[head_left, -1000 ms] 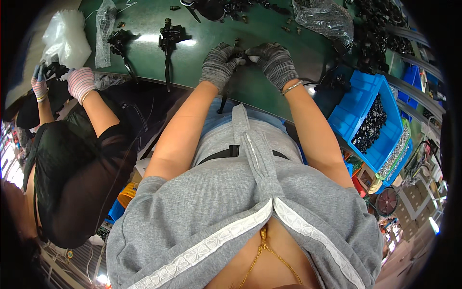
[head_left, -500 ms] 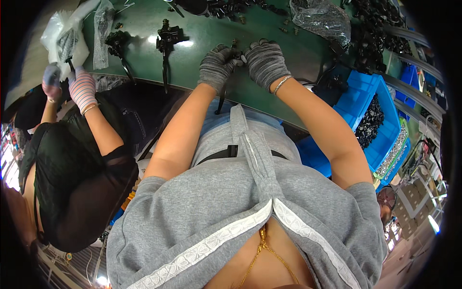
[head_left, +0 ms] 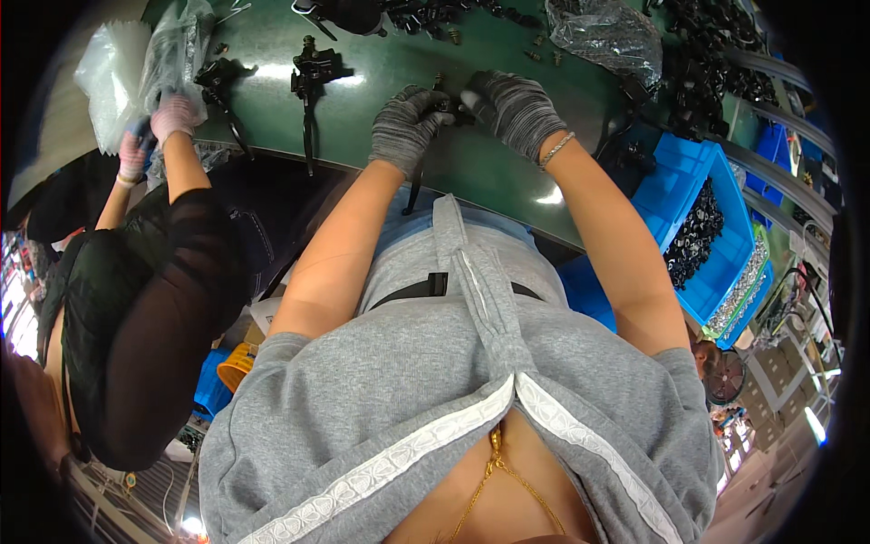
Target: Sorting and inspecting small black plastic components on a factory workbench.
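My left hand (head_left: 404, 129), in a grey striped glove, is closed on a black lever assembly (head_left: 415, 189) whose long blade points down past the table edge. A brass-coloured fitting shows at the top of that assembly. At its right side is my right hand (head_left: 518, 113), gloved alike, its fingers curled together and bent down close to the assembly's body. What those fingertips hold, if anything, is hidden. To the left, a similar black lever assembly (head_left: 313, 82) lies on the green table (head_left: 362, 136), with another lever assembly (head_left: 220, 86) beyond it.
A blue bin (head_left: 693, 163) of small black parts stands at the right. Black parts (head_left: 711, 63) are heaped at the back right beside a clear plastic bag (head_left: 605, 41). Small brass fittings (head_left: 533, 55) lie scattered. At left, a co-worker's gloved hand (head_left: 172, 118) handles plastic bags.
My right hand has shifted slightly right and turned, opening a small gap from my left hand, which stays on the lever assembly. The co-worker's hands have moved at the plastic bags.
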`<state>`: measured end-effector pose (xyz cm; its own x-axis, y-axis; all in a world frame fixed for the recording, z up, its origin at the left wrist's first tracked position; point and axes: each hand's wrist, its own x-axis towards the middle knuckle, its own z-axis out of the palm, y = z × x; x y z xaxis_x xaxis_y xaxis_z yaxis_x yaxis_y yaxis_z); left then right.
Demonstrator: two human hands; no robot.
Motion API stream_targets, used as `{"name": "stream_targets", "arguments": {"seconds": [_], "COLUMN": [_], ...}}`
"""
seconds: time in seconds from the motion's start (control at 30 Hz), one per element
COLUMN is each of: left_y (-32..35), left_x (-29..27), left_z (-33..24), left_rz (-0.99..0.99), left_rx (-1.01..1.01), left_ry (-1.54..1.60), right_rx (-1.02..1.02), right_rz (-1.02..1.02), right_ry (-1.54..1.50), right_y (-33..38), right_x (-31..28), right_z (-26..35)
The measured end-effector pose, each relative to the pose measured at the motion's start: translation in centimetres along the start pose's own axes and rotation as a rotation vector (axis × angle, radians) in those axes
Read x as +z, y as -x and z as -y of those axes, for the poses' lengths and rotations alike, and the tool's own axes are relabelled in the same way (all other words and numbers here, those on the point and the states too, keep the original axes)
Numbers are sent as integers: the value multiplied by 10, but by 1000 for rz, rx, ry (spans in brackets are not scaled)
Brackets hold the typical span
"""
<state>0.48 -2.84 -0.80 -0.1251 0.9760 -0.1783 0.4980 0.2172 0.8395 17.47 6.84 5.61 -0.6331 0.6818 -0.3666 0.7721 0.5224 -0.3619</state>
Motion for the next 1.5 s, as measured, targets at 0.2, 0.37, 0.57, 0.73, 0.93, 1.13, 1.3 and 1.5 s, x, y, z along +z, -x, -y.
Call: {"name": "stream_targets", "arguments": {"seconds": [0.2,0.37,0.57,0.73,0.93,1.13,1.3,1.5], "left_y": [-3,-2,-4,1,-11,-4,-5,-4], "left_x": [6,5,0,-3,12,4,4,3], "left_z": [6,6,0,5,4,10,7,5], "left_rz": [19,21,17,5,36,-16,4,-4], "left_rx": [-11,-52,-4,37,132,35,-2,-9], "left_ry": [28,165,21,12,78,74,88,74], "right_rx": [-293,-236,150,414,598,796,511,341], "right_rz": [-79,-79,81,-239,-250,-147,-33,-279], "right_ry": [202,170,9,-28,-143,-443,32,26], "right_y": [-6,-2,-12,-67,-124,-154,-148,-111], "right_x": [18,29,47,-4,0,-10,-8,-19], "right_z": [0,4,3,-78,-288,-230,-236,-234]}}
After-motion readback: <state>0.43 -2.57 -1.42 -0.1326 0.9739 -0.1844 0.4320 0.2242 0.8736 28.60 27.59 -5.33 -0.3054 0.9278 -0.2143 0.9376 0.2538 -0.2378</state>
